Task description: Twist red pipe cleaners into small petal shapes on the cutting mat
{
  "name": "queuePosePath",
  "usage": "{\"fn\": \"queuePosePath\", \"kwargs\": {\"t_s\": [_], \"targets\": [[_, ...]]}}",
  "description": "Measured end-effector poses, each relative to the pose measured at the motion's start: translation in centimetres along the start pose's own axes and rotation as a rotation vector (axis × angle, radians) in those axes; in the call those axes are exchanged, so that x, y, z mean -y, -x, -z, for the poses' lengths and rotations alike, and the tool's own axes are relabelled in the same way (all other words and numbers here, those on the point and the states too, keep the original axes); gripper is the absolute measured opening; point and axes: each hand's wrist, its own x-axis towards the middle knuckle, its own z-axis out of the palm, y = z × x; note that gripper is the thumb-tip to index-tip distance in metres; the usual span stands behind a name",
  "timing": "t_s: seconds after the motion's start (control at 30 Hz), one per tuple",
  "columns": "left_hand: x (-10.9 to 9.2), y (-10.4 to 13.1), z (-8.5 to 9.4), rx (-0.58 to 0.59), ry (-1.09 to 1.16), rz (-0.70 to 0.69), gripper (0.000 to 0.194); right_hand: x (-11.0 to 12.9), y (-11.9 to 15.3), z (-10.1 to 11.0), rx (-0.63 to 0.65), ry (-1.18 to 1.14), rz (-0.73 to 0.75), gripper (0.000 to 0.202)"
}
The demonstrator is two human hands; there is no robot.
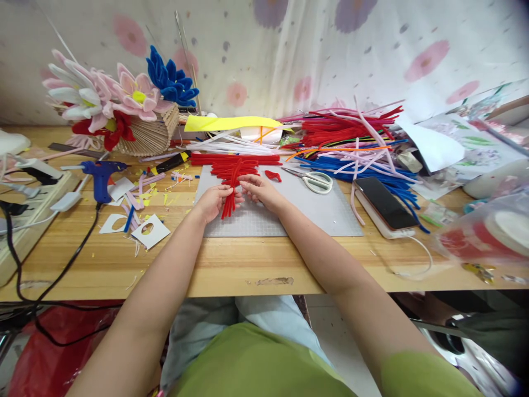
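Green shirt cloth lies nearest, below the near edge of the grey mat and cut off by the bottom of the view, as are both upper arms. Pale trousers show in part beyond it, under the table's edge.

Left of the mat, a power strip runs out of view. Far to the mat's right, a clear bag blurs a red and white container; any print on it is too smeared to read. The dark phone, just right of the mat, partly covers a white block.

Over the left half of the mat, the left hand pinches a bunch of fuzzy red stems between thumb and fingers, their lower ends poking out beneath. The right hand, also over the mat, has its curled fingertips at the bunch's right side; whether they close on it is hidden. Shorter and longer red strips lie crosswise at the mat's far left edge, and how they meet the bunch is hard to make out.

Near the mat's far edge rest a small red piece and white-handled scissors. Left of the mat stands a blue glue gun, its markings too small to read.
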Motion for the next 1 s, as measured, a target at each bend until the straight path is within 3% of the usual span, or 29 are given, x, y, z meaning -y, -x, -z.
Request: {"fn": "queuePosePath", "kwargs": {"t_s": [0.17,0.3,0.5,0.7,0.87,1.0], "targets": [[0.6,0.3,-0.6,0.12,-0.035,0.012,0.004,-0.3,-0.2,-0.2,0.13,-0.103,-0.017,0.038],[1.2,-0.1,-0.9,0.146,-0.004,-0.054,0.01,-0.6,-0.5,-0.4,-0.001,-0.128,0.002,0.041],[1.2,0.0,-1.7,0.001,-0.064,-0.091,0.014,-0.7,-0.8,-0.5,-0.149,-0.179,0.04,0.045],[1.3,0.2,-1.7,0.002,-0.061,-0.077,0.014,-0.9,-0.9,-0.1,-0.146,-0.149,0.007,0.044],[1.5,0.2,-1.7,0.155,0.043,-0.059,0.009,-0.7,-0.7,0.6,-0.077,-0.098,-0.004,0.044],[1.3,0.1,-2.0,0.1,0.069,-0.03,0.014,-0.7,-0.6,0.8,-0.076,0.046,0.021,0.044]]}}
